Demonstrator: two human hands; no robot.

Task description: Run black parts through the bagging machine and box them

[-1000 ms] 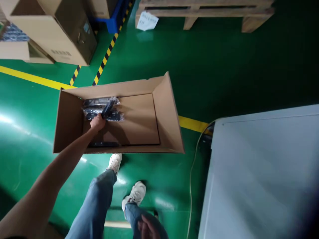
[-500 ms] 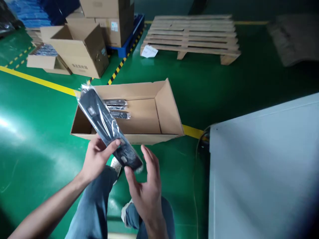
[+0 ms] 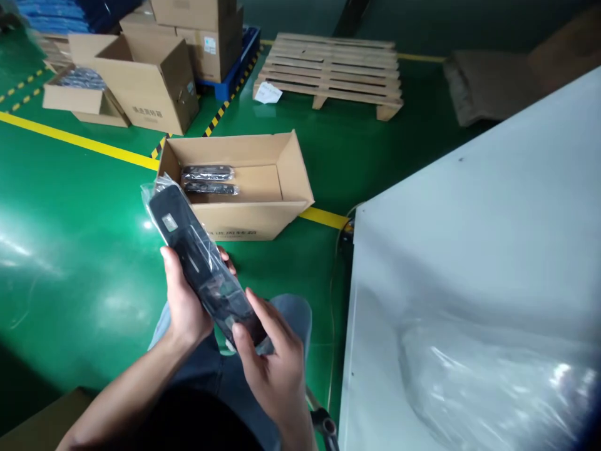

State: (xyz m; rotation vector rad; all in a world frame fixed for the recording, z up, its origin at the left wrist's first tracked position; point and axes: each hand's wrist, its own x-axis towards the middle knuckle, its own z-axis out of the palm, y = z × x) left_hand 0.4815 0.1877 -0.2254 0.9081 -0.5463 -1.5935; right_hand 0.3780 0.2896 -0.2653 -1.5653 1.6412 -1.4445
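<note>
Both my hands hold a long black device sealed in a clear plastic bag (image 3: 188, 244), tilted from upper left to lower right over my lap. My left hand (image 3: 183, 300) wraps around its middle from below. My right hand (image 3: 270, 357) grips its lower end with thumb and fingers. Beyond it on the green floor stands an open cardboard box (image 3: 253, 213) with two more bagged black devices (image 3: 209, 179) lying at its left end.
A white table (image 3: 469, 250) fills the right side, with a clear plastic bag (image 3: 493, 376) lying on it. Further cardboard boxes (image 3: 141, 81) stand at the back left, a wooden pallet (image 3: 328, 69) at the back centre. A cable (image 3: 335, 263) runs along the table's edge.
One second ago my left hand reached into the box. It has since lifted the bagged device out and brought it to my lap, and my right hand has closed on its lower end.
</note>
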